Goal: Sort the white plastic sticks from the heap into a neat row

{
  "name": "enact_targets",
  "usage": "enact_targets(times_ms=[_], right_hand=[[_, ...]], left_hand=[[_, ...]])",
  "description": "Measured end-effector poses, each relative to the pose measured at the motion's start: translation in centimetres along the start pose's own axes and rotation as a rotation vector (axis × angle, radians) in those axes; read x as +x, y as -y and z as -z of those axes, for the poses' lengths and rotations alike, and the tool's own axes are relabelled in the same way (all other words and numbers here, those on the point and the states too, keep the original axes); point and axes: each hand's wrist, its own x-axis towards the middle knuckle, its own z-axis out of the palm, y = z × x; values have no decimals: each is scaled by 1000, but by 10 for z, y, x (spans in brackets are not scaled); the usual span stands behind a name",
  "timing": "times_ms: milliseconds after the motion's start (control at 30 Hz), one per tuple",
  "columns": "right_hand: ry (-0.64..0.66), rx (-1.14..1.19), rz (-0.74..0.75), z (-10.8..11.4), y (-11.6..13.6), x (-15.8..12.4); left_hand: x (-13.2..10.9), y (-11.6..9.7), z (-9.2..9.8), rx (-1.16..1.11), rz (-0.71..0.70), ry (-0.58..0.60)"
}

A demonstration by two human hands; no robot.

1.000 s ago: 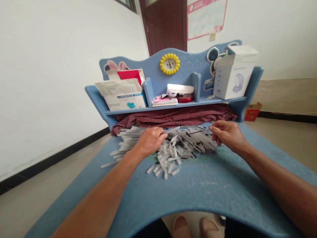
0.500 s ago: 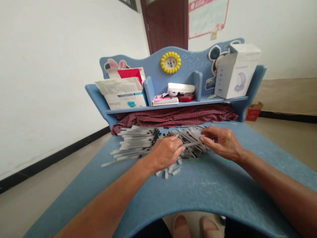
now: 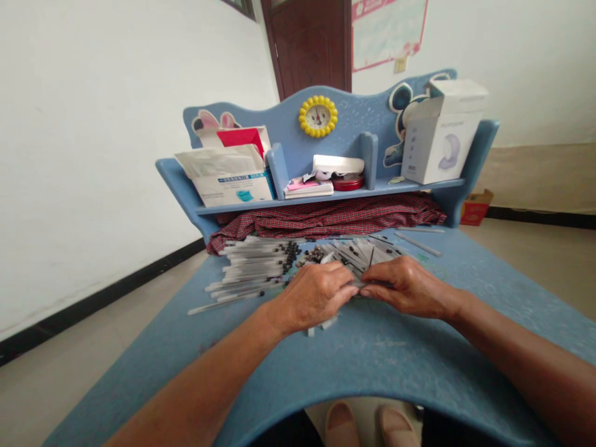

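Observation:
My left hand is closed in a pinch on a translucent plastic tube, most of it hidden by fingers. Facing it, my right hand is also pinched, its fingertips touching or nearly touching the left ones; what it grips is hidden. A thin dark stick rises just behind the right fingers. Beyond the hands lies a loose pile of translucent tubes and dark sticks. Left of it, tubes with black ends lie in a stacked row. Short clear pieces lie below my left hand.
The blue table has a raised shelf along its back. On the shelf stand a mask box, a white carton and a red round tin. Checked cloth is bunched underneath. Single tubes lie at right.
My right hand has moved left and slightly down, closing its fingers against my left hand's fingertips. My left hand has shifted slightly right. A tube at the right now shows where the right hand was.

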Motion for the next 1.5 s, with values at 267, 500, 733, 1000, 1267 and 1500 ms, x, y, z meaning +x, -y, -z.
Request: enact_targets(times_ms=[267,500,733,1000,1267,1500], right_hand=[[-56,91,-165,10,-10,-1],[21,77,-157,9,-9,0],[91,103,-169,14,-4,3],[200,4,-121,26,8,10],[174,-30,-26,45,23,9],[236,-81,127,59,66,-10]], left_hand=[[-3,22,15,-205,107,-16],[-4,23,16,-288,174,120],[-1,19,23,-364,197,219],[2,12,34,-294,169,231],[-1,8,67,-311,70,203],[-23,-32,83,-302,4,204]])
